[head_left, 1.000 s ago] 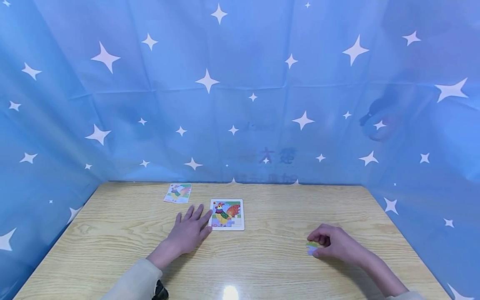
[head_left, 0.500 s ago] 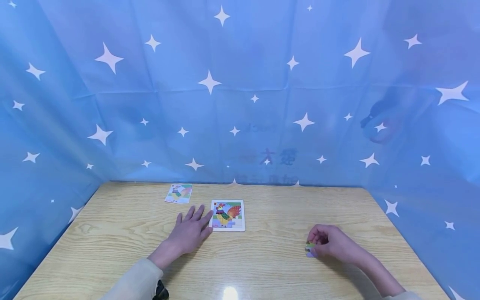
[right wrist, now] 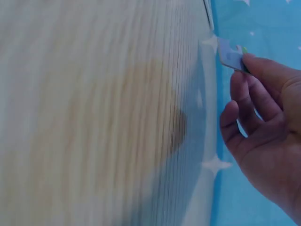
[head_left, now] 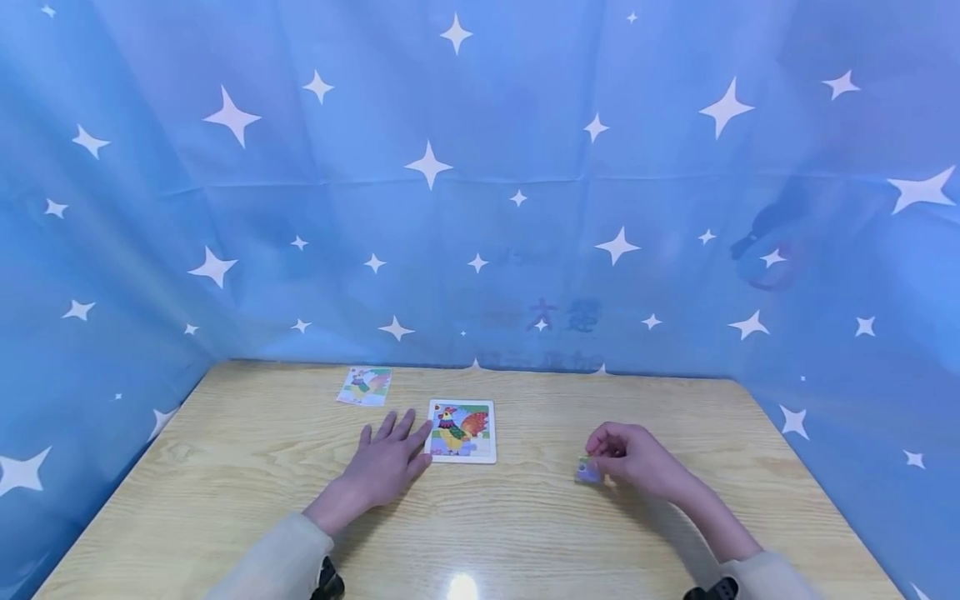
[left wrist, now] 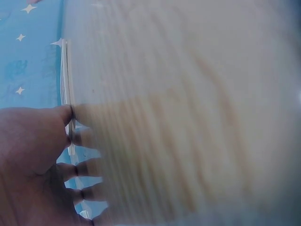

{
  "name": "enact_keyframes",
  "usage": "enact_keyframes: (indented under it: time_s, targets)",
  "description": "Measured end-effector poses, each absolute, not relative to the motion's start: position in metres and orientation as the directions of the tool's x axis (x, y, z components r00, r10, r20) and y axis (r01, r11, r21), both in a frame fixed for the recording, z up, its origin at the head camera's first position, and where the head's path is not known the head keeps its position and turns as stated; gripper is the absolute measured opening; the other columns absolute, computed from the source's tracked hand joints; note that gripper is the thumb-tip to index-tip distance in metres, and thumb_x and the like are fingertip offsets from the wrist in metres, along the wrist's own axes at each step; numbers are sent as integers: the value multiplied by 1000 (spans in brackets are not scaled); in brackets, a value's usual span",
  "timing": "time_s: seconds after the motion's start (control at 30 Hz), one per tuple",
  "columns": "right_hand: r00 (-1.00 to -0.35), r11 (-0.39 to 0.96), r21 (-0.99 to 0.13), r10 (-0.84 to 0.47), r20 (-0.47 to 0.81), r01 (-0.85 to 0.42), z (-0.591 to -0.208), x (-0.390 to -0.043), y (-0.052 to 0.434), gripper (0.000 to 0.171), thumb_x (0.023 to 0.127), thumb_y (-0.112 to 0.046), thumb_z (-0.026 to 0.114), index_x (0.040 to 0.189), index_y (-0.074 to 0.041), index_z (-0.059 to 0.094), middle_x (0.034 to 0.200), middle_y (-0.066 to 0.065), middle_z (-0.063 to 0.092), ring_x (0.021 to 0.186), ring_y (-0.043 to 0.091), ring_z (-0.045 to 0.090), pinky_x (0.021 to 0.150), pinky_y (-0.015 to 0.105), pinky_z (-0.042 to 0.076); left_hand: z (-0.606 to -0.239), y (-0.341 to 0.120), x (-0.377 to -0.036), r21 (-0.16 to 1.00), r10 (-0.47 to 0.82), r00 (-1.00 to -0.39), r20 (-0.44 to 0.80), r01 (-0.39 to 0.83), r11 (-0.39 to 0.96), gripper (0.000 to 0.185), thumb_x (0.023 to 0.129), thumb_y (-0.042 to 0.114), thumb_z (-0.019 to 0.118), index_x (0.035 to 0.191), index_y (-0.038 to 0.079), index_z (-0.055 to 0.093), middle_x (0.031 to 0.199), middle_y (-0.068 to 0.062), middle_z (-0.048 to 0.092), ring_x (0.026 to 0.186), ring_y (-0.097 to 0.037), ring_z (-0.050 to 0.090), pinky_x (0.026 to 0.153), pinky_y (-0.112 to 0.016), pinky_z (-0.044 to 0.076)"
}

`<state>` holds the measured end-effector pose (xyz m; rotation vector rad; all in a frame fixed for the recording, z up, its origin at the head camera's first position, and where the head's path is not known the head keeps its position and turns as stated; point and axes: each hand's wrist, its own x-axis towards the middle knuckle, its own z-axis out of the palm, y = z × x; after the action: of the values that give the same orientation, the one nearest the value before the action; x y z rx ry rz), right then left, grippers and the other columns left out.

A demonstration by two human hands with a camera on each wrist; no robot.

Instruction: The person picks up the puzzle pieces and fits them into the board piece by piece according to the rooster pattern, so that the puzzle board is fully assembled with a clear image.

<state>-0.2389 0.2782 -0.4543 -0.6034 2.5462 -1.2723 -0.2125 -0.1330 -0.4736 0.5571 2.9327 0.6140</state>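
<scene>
A white-framed puzzle board (head_left: 462, 430) with a rooster picture lies on the wooden table (head_left: 525, 533). My left hand (head_left: 386, 461) rests flat on the table, fingers straight, its fingertips touching the board's left edge (left wrist: 67, 110). To the right, my right hand (head_left: 628, 452) pinches a small puzzle piece (head_left: 588, 471) (right wrist: 231, 56) between thumb and fingers, lifted a little off the table. The piece is about a hand's width right of the board.
A small picture card (head_left: 365, 386) lies at the back left of the table. A blue star-patterned curtain (head_left: 480, 183) closes in the table at the back and on both sides.
My right hand has picked the puzzle piece off the table and carried it leftward and away from me, toward the board. The left hand has stayed in place.
</scene>
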Motion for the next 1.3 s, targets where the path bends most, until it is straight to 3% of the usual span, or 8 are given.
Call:
enact_keyframes:
  time_s: [0.53, 0.73, 1.3]
  targets:
    - [-874, 454, -846, -484, 28, -279, -465, -269, 185, 9, 95, -4, 72, 103, -1, 69, 94, 5, 68, 86, 20, 63, 70, 28, 52, -473, -133, -212, 401, 366, -930, -16, 329, 855, 54, 110, 35, 48, 158, 10, 42, 164, -22, 31, 150, -49, 21, 111, -77, 16]
    - [-870, 460, -847, -493, 8, -268, -470, -274, 156, 6, 97, -3, 69, 103, -6, 70, 94, 1, 68, 86, 19, 63, 69, 30, 51, -477, -132, -214, 391, 362, -932, -20, 326, 861, 54, 110, 36, 48, 159, 12, 41, 165, -20, 29, 151, -47, 19, 112, -75, 15]
    - [-862, 484, -828, -506, 1, -285, -474, -280, 127, 7, 97, -1, 69, 103, -3, 71, 93, 1, 68, 86, 15, 63, 71, 30, 52, -488, -135, -219, 377, 367, -930, -1, 339, 862, 57, 110, 41, 46, 159, 14, 40, 165, -20, 28, 151, -48, 18, 112, -76, 14]
